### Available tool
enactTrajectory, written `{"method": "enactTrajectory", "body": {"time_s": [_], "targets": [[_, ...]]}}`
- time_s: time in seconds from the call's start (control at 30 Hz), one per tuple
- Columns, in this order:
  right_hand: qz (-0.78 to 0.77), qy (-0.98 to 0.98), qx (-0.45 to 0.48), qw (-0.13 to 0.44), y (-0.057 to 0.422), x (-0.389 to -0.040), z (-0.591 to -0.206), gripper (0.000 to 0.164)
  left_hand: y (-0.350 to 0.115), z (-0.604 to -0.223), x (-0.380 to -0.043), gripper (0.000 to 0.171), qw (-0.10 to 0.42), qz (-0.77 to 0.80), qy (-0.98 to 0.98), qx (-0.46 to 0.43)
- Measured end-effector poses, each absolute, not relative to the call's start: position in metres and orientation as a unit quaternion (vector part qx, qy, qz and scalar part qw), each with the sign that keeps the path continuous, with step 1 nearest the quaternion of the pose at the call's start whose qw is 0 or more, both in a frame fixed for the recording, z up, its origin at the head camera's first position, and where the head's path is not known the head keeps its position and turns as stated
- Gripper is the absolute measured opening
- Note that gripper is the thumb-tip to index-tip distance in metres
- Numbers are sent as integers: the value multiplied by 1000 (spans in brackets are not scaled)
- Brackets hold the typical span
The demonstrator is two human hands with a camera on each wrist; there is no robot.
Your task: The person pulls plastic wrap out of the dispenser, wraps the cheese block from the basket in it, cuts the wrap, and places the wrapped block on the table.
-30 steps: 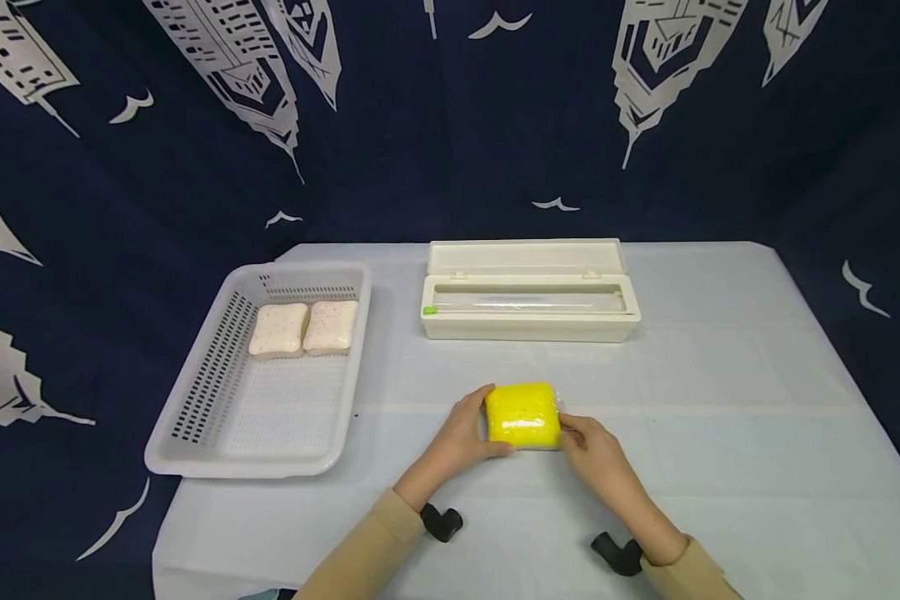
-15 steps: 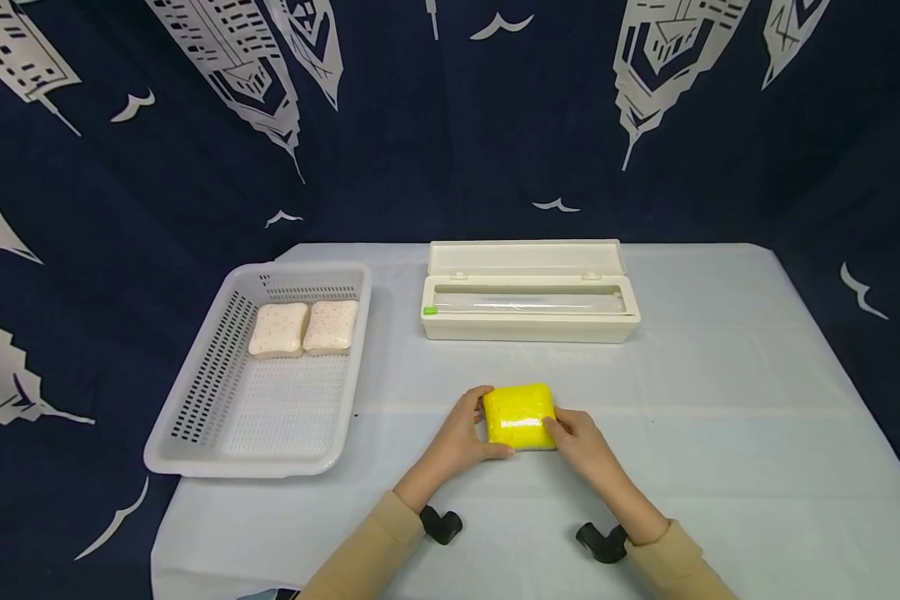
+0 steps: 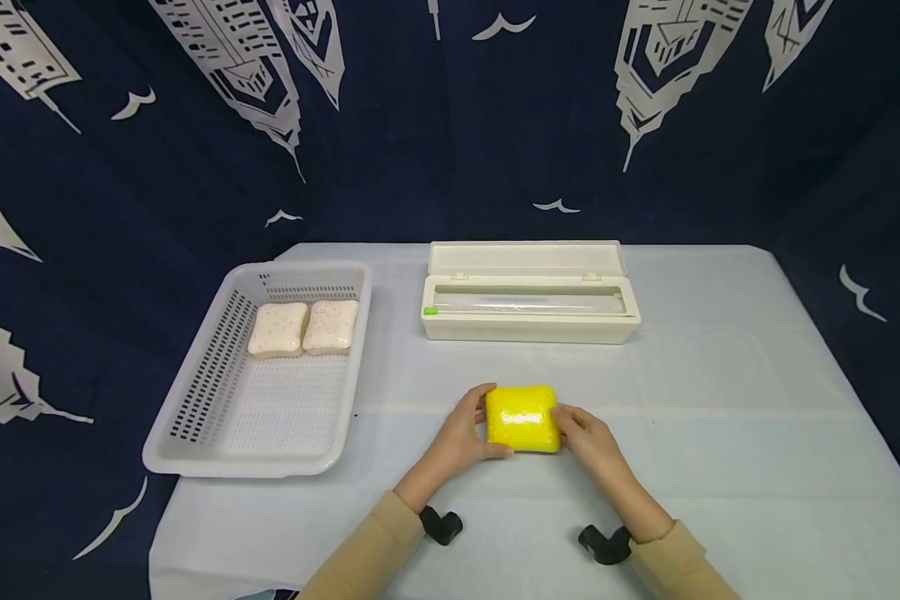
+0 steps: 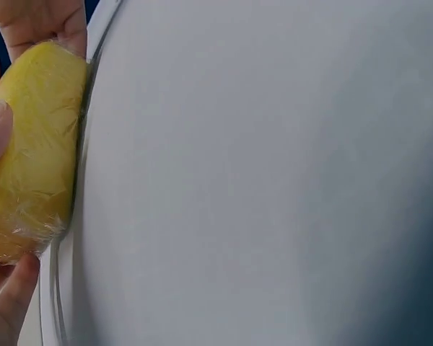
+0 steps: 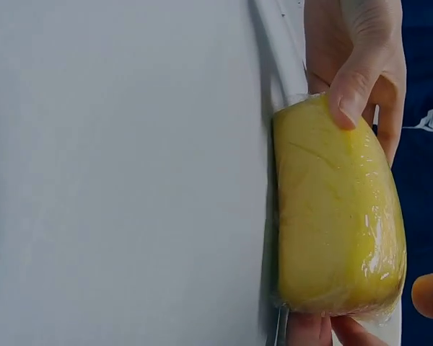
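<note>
A bright yellow block wrapped in cling film (image 3: pixel 523 418) is between both hands, close over the white table. My left hand (image 3: pixel 461 433) grips its left end, thumb on the near side and fingers at the far side. My right hand (image 3: pixel 587 437) holds the right end; in the right wrist view its fingers (image 5: pixel 314 330) curl in at the end of the block, and one fingertip (image 5: pixel 431 294) stands off from it. Loose film (image 4: pixel 22 234) is crumpled at one end of the block in the left wrist view. The block's underside is hidden.
A white plastic basket (image 3: pixel 251 462) stands at the left, holding two cream speckled slabs (image 3: pixel 277 330) like bread slices. Behind the hands is a cream cling film dispenser (image 3: pixel 528 329), lid raised, with a green slider (image 3: pixel 431 311). A dark patterned cloth (image 3: pixel 450 167) hangs behind the table.
My right hand moved inward onto the block's right edge, then slightly back out. The clear film that stuck out on the right no longer shows. My left hand keeps its grip.
</note>
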State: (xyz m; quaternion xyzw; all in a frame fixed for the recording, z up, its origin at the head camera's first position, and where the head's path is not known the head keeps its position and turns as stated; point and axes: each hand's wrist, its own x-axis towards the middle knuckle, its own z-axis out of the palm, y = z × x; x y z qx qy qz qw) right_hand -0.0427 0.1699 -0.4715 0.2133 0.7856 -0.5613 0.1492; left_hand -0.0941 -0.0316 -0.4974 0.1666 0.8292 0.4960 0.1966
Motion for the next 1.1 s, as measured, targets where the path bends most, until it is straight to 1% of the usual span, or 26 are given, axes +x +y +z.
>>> {"method": "enactTrajectory", "body": {"time_s": [0.1, 0.2, 0.4, 0.57, 0.67, 0.77, 0.83, 0.97, 1.1], "targets": [[-567, 782, 219, 139, 170, -44, -473, 61, -32, -497, -93, 95, 198, 498, 829, 163], [-574, 777, 224, 129, 172, -46, -475, 57, -32, -496, -93, 94, 197, 496, 829, 166], [-586, 764, 232, 137, 177, -51, -482, 53, -32, -495, -93, 94, 202, 489, 831, 172], [-544, 811, 200, 81, 183, -53, -480, 41, -33, -494, -93, 102, 208, 477, 838, 165], [-513, 840, 167, 63, 185, -48, -474, 40, -36, -492, -90, 97, 216, 474, 840, 153], [-487, 859, 127, 86, 184, -40, -467, 46, -38, -490, -87, 84, 227, 476, 838, 141], [-469, 871, 99, 108, 180, -36, -464, 51, -37, -488, -84, 79, 236, 477, 836, 138], [-454, 877, 69, 143, 172, -31, -462, 56, -32, -488, -79, 80, 247, 484, 828, 140], [-456, 874, 70, 151, 170, -31, -464, 60, -30, -490, -76, 85, 253, 490, 824, 131]]}}
